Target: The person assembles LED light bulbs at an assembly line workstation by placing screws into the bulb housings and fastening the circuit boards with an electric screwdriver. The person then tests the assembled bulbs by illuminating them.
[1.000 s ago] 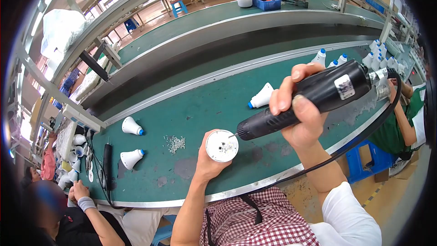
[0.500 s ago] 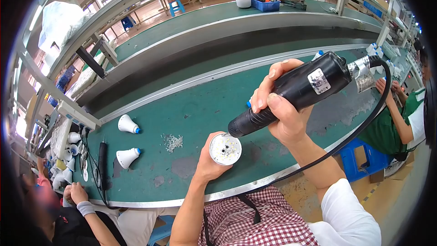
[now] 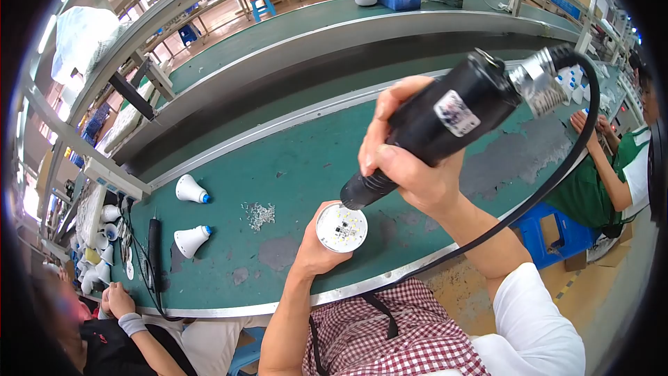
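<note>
An LED bulb (image 3: 342, 228) without its dome stands face up in my left hand (image 3: 314, 249), whose fingers wrap round its side. Its white board with yellow chips is exposed. In my right hand (image 3: 421, 170) is a black electric screwdriver (image 3: 435, 122), gripped round its body and slanting down to the left. The nose of the tool is at the top right rim of the bulb; whether its bit touches the board is hidden. Left of my hands, a small pile of tiny screw-like metal pieces (image 3: 260, 216) lies on the green bench (image 3: 236, 167).
Two bulbs with blue caps, an upper one (image 3: 191, 189) and a lower one (image 3: 191, 241), lie to the left. Beyond them is a black pen-like tool (image 3: 154, 254) with a cord. Co-workers sit at both sides. The screwdriver's cable (image 3: 536, 202) loops past my right arm.
My right hand and the screwdriver have shifted a little left, and the tool stands steeper over the bulb. The left hand keeps its hold; the whole view has shifted slightly.
</note>
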Tool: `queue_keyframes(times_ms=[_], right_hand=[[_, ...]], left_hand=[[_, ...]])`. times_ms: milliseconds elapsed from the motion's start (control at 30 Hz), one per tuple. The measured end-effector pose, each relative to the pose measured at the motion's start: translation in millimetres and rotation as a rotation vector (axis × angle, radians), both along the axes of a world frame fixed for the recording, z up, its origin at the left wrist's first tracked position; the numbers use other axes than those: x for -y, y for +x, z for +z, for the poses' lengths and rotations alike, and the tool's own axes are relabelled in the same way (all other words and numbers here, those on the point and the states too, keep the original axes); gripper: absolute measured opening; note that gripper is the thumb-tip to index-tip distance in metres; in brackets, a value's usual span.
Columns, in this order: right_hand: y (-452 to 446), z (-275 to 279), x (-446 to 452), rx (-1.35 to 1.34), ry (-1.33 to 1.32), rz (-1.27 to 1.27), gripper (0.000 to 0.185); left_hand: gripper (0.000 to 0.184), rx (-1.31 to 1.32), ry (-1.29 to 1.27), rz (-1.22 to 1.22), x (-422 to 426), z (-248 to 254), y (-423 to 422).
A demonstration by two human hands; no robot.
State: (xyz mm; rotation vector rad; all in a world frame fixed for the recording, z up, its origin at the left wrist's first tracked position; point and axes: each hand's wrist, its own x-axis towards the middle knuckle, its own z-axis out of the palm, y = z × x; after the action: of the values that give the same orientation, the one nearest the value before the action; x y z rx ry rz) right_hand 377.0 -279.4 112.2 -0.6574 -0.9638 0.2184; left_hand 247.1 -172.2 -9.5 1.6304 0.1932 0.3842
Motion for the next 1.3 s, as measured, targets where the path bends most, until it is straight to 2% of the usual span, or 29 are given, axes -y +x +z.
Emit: queue_keyframes(times_ms=[33, 67, 167, 233, 700, 767, 800, 933, 1033, 1167, 1300], right_hand=[[0.4, -0.5, -1.5, 0.001, 0.031, 0.019, 0.042], [2.3, 2.7, -0.8, 0.112, -0.077, -0.031, 0.04], [2.7, 7.5, -5.2, 0.215, -0.112, -0.042, 0.039], [1.9, 9.3, -7.7, 0.206, -0.134, -0.041, 0.04], [2.0, 13.8, -15.7, 0.163, -0.271, 0.035, 0.042], [2.0, 13.8, -18.3, 0.268, -0.177, 0.043, 0.041], [3.4, 15.1, -15.1, 0.261, -0.209, -0.004, 0.041], [10.9, 26.6, -6.1, 0.033, -0.058, -0.003, 0.043], [14.2, 22.7, -8.5, -0.179, 0.114, -0.016, 0.039], [16.7, 9.7, -12.9, -0.275, 0.157, -0.055, 0.044], [23.1, -8.0, -38.9, -0.4, 0.119, -0.099, 0.041]], left_hand=[[0.062, -0.013, -0.047, -0.014, 0.3, -0.7, -0.4], [0.062, -0.017, -0.049, -0.018, 0.6, -1.0, -0.9], [0.062, -0.021, -0.093, -0.025, 2.2, 1.6, -1.4], [0.061, -0.011, -0.153, -0.024, 3.7, 4.5, -2.2], [0.057, -0.042, -0.124, -0.088, 5.7, 3.2, 0.1], [0.056, -0.046, -0.099, -0.092, 4.1, 1.7, 0.8], [0.057, -0.052, -0.093, -0.08, 1.3, 0.1, 0.8], [0.058, -0.031, -0.014, 0.002, 1.6, 3.4, 0.4], [0.059, 0.032, -0.066, 0.049, 2.9, 1.9, 3.6], [0.059, -0.001, 0.005, 0.084, -0.7, 6.5, -0.8], [0.059, -0.058, 0.011, 0.007, 3.6, 17.4, -11.2]])
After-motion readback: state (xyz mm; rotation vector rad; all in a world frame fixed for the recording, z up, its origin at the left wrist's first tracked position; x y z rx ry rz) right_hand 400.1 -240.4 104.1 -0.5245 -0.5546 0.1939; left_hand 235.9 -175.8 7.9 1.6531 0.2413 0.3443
